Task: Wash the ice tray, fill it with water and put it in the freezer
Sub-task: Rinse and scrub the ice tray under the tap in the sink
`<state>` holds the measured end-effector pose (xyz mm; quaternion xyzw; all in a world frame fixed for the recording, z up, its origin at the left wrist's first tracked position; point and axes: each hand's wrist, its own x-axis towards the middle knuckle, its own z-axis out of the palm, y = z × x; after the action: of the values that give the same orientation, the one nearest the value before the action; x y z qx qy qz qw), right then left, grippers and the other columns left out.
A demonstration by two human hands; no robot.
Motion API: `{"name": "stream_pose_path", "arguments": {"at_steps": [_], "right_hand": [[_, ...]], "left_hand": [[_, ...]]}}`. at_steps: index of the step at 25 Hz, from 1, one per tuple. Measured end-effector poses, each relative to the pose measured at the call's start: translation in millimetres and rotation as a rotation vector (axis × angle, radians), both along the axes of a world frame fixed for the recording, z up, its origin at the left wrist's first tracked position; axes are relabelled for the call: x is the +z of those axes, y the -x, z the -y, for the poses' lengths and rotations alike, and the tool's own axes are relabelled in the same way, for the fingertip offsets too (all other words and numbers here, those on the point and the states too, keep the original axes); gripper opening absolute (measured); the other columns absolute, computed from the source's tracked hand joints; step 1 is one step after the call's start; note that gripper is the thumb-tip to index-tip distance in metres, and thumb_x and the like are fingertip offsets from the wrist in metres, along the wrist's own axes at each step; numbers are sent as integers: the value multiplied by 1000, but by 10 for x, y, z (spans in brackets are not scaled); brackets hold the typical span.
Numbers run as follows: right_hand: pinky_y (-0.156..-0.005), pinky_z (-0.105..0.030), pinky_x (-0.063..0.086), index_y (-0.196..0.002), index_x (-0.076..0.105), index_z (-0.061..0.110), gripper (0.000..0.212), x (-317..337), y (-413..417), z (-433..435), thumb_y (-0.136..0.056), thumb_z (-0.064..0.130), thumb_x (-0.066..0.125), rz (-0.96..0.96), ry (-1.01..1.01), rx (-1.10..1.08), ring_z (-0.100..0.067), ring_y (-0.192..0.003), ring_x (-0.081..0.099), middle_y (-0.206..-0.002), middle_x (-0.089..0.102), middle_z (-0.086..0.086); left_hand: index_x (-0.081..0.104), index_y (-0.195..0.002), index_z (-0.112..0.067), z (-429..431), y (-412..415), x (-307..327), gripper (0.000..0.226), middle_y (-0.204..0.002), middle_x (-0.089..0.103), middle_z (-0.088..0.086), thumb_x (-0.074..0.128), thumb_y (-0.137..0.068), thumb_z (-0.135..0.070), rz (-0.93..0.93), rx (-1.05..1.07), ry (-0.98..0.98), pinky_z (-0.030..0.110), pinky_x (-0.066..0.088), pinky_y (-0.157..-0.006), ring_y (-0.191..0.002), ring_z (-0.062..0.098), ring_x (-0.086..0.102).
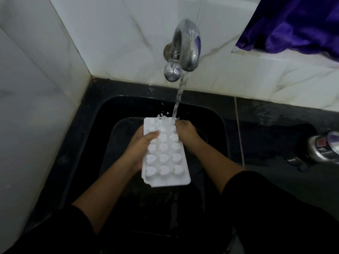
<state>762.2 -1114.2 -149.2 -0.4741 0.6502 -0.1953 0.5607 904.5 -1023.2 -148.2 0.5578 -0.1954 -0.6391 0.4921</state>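
Observation:
A white ice tray (165, 158) with heart-shaped moulds is held over the black sink (216, 125), its bumpy underside facing up. My left hand (141, 145) grips its left edge, thumb lying across the top. My right hand (185, 132) grips the far right edge. Water (178, 99) runs from the chrome tap (185, 46) and splashes on the tray's far end beside my right hand.
White marble tiles line the wall behind and to the left. A purple cloth (293, 24) hangs over a ledge at the upper right. A shiny metal vessel (324, 147) stands on the dark wet counter to the right of the sink.

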Motion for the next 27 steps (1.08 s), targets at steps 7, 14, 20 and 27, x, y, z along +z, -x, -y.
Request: {"name": "stream_pose_path", "arguments": {"at_steps": [7, 14, 20, 27], "right_hand": [[-77, -21, 56, -117, 70, 17, 48, 4, 62, -721, -106, 55, 43, 84, -169, 7, -13, -92, 71, -107, 74, 2], [-89, -39, 58, -126, 68, 7, 56, -328, 284, -468, -101, 55, 56, 208, -381, -445, -31, -104, 72, -117, 74, -13], [-92, -40, 47, -149, 46, 2, 50, -256, 235, -433, -111, 34, 42, 380, -391, -598, -38, -140, 51, -151, 52, -19], [-56, -19, 48, -98, 64, 8, 36, -225, 179, -465, -111, 36, 44, 410, -427, -691, -16, -91, 67, -95, 66, -1]], "left_hand": [[67, -129, -17, 204, -191, -173, 35, -115, 79, 12, 73, -96, -24, 151, 13, -83, 47, 63, -87, -101, 30, 78], [64, -138, -22, 113, 332, -122, 33, -128, 75, 2, 56, -107, -30, 233, -183, 42, 38, 58, -99, -115, 18, 73], [74, -112, -9, 66, 377, -71, 31, -100, 80, 9, 45, -110, -18, 222, -81, -8, 42, 64, -79, -94, 29, 77], [72, -106, -13, 239, 177, 48, 11, -86, 75, 2, 62, -101, -13, 380, -128, -104, 23, 55, -52, -70, 12, 73]]}}
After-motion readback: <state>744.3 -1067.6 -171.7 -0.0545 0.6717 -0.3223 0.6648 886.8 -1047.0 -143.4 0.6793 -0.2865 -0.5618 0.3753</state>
